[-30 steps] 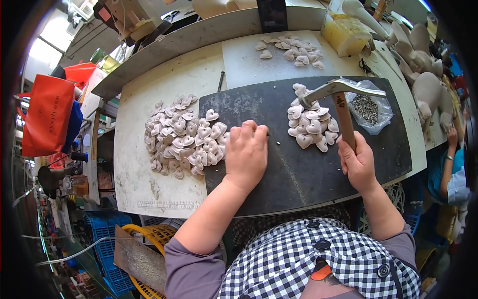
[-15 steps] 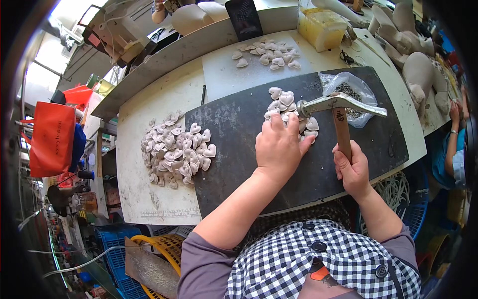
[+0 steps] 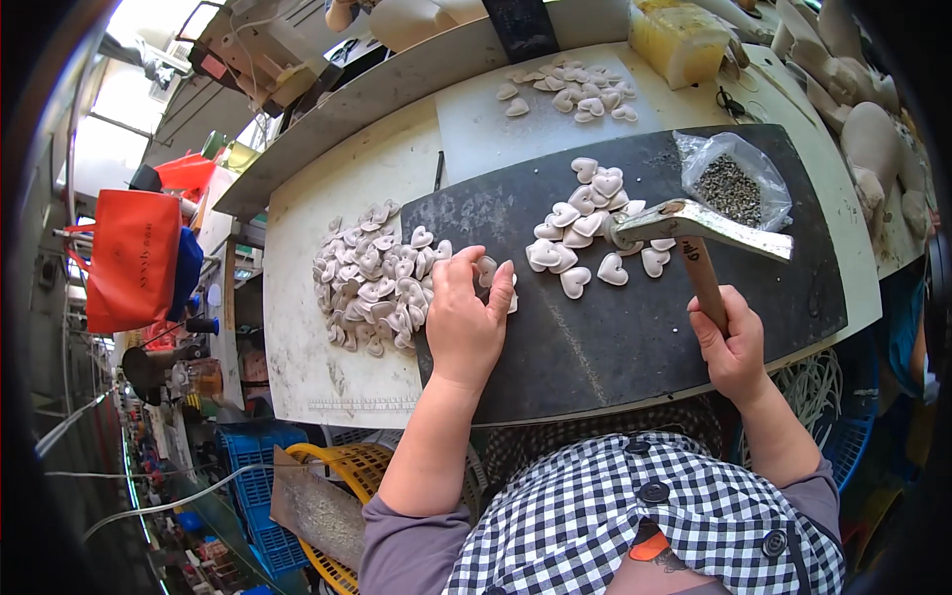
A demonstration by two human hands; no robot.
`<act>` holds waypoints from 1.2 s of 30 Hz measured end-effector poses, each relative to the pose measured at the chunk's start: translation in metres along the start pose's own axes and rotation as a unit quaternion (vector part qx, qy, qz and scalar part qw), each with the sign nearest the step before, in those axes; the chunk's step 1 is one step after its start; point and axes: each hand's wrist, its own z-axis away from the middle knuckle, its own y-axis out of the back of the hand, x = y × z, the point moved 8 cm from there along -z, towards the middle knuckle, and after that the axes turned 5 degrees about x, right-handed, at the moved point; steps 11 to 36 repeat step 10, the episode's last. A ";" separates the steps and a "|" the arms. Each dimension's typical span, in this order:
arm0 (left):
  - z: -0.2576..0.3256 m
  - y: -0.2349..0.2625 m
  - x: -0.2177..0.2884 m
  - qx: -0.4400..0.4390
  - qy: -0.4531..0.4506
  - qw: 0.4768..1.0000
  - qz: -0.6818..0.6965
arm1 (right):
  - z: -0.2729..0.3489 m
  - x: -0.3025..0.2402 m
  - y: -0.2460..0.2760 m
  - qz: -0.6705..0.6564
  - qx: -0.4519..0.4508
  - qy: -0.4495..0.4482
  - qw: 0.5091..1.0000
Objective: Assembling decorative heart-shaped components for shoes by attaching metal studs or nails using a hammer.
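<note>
Dark rectangular work mat on a pale bench, seen from above. Left hand, palm down at the mat's 9 o'clock edge, fingers spread flat over a few pale heart-shaped pieces; grip slack, clasping nothing, the piece under the fingertips only pressed. Right hand, at the mat's 5 o'clock, grip closed round the wooden handle of a hammer; its metal head lies crosswise near mat centre, touching the cluster of hearts spread at the mat's 12 o'clock. Larger heap of hearts off the mat on the bench at 9 o'clock, just beside the left hand. Third, smaller scatter of hearts on a lighter board at 12 o'clock, well apart from both hands. Clear plastic bag of small dark grainy bits, open-mouthed, at the mat's 1 o'clock corner, near the hammer head. Yellowish translucent block at the far edge, 12 o'clock. Orange bag with printed lettering hanging at 9 o'clock, beyond the bench.
</note>
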 end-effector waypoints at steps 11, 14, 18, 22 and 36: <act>0.021 0.027 -0.004 -0.017 0.008 0.999 0.039 | -0.001 0.006 -0.004 0.006 0.005 -0.010 1.000; 0.021 0.027 -0.004 -0.017 0.008 0.999 0.039 | -0.001 0.006 -0.004 0.006 0.005 -0.010 1.000; 0.021 0.027 -0.004 -0.017 0.008 0.999 0.039 | -0.001 0.006 -0.004 0.006 0.005 -0.010 1.000; 0.021 0.027 -0.004 -0.017 0.008 0.999 0.039 | -0.001 0.006 -0.004 0.006 0.005 -0.010 1.000; 0.021 0.027 -0.004 -0.017 0.008 0.999 0.039 | -0.001 0.006 -0.004 0.006 0.005 -0.010 1.000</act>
